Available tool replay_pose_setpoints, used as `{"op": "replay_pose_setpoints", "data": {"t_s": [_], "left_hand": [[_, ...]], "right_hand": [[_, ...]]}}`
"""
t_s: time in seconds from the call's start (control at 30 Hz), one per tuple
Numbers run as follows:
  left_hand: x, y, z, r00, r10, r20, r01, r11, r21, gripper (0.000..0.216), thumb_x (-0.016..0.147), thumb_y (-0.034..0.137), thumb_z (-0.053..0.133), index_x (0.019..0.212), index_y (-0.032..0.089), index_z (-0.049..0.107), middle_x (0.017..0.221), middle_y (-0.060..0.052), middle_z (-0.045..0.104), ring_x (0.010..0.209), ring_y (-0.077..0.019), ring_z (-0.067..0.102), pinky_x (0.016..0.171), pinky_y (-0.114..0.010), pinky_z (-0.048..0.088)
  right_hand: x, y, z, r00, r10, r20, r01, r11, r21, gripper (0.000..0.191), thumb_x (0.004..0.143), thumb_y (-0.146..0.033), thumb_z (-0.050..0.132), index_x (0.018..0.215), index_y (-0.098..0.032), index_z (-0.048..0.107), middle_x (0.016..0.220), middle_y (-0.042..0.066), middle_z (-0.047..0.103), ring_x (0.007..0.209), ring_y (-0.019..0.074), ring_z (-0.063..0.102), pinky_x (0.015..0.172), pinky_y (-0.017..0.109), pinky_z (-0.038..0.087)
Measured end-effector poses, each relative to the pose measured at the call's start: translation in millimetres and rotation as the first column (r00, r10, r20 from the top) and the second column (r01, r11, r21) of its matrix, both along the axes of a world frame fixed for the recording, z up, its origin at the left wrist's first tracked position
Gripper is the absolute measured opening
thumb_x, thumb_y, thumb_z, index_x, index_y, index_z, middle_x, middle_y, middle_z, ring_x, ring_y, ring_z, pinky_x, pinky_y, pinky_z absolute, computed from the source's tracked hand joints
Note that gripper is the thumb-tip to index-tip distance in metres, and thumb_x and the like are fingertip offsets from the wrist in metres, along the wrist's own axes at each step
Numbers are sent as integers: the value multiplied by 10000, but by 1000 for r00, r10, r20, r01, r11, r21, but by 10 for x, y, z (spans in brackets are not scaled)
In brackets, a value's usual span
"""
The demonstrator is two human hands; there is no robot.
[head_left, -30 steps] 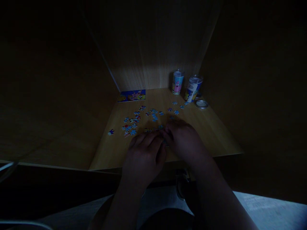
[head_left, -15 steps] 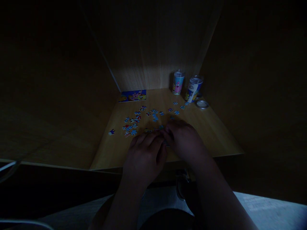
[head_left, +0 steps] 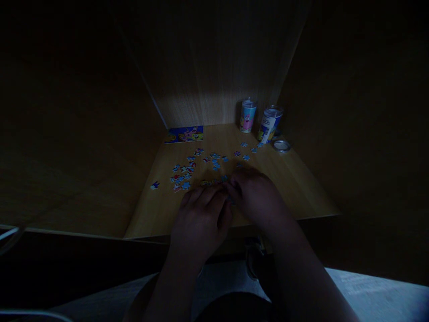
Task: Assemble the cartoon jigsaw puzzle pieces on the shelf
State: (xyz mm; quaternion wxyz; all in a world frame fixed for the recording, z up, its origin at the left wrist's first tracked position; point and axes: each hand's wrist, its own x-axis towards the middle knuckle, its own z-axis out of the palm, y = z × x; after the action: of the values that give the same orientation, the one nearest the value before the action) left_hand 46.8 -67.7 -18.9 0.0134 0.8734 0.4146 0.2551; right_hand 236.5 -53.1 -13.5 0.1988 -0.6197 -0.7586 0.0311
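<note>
a dim wooden booth closes around a pale table (head_left: 301, 192), lit only near the back wall. our left hand (head_left: 201, 219) and right hand (head_left: 258, 194) meet at the lower middle of the frame, knuckles up and wrists low over the near edge. the fingers (head_left: 214, 197) are curled so the tips of both hands touch. we cannot tell whether they pinch a piece, as the spot is too dark. a short row of joined pieces (head_left: 211, 182) lies just above the fingertips, with loose puzzle pieces (head_left: 186, 172) scattered beyond. we judge that lining up the tabs first, then pressing lightly and flat, suits this fit. two tins (head_left: 248, 115) stand at upper right.
</note>
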Motion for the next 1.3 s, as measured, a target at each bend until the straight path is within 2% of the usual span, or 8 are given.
{"op": "replay_pose_setpoints", "data": {"t_s": [0.77, 0.97, 1.3], "left_hand": [[4, 9, 4, 1000, -10, 11, 10, 1000, 22, 196, 1049, 209, 625, 1188, 202, 762, 1279, -92, 799, 1138, -335, 728, 1016, -576, 595], [-1, 2, 2, 1000, -12, 1, 12, 1000, 14, 218, 1042, 205, 626, 1218, 195, 753, 1289, -89, 799, 1140, -338, 722, 1013, -579, 589], [-4, 5, -13, 1000, -11, 4, 10, 1000, 12, 207, 1049, 218, 624, 1217, 215, 745, 1304, -79, 793, 1156, -328, 719, 1034, -572, 587]], "right_hand": [[8, -3, -9, 1000, -4, 3, 4, 1000, 1, 259, 1104, -375, 629, 908, -213, 678, 903, 67, 736, 854, 236, 655, 773, 360, 426], [1, -7, 20, 1000, 3, 0, -3, 1000, -11, 261, 1107, -357, 620, 901, -211, 686, 939, 87, 748, 909, 249, 673, 818, 368, 456], [14, -3, -29, 1000, 0, 11, -1, 1000, 22, 194, 1077, -315, 644, 916, -214, 682, 922, 74, 741, 884, 247, 663, 785, 365, 440]]}}
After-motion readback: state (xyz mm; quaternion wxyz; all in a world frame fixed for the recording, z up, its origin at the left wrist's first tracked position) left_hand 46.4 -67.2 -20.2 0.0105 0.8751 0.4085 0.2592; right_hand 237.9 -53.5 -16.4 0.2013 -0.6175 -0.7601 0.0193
